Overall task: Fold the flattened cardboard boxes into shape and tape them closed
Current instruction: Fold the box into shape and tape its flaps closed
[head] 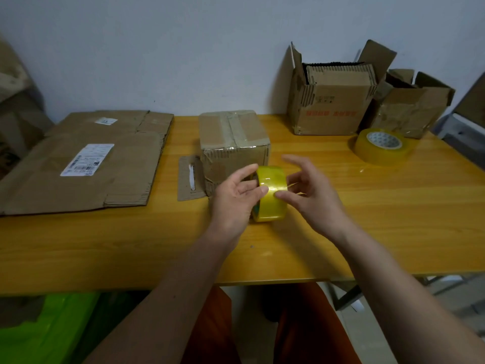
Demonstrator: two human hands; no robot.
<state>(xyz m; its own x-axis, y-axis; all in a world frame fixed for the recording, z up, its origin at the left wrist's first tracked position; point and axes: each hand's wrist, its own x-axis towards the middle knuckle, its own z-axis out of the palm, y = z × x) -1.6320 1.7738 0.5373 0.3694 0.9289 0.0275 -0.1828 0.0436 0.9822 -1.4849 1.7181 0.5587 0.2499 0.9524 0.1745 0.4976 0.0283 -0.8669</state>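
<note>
While both hands work at the centre of the table, the layout runs like this:

Left hand [237, 197]: holding the small tape roll [270, 194] upright above the wooden table [367, 219], thumb across the roll's outer face and fingers curled at its left side; a firm hold on the roll.

Right hand [312, 193]: at 3 o'clock of the roll, thumb tip pressed on the roll's yellow face right beside the left thumb, other fingers spread and loosely bent; whether it pinches a loose tape end cannot be told.

Taped box [235, 143]: folded up and sealed with tape across its top, standing just behind the hands at 12 o'clock, near the table's middle.

Cardboard scrap [190, 178]: lying flat, touching the taped box's left side at 9 o'clock.

Flattened boxes [86, 164]: stacked flat at 10 o'clock on the table's left end, white shipping labels facing up.

Large tape roll [381, 147]: lying flat at 2 o'clock, well apart from the hands.

Open boxes [333, 101]: two standing at 1 o'clock against the wall, flaps up; the nearer one packed with upright cardboard sheets.

Green bag [47, 329]: under the table's edge at 7 o'clock.
</note>
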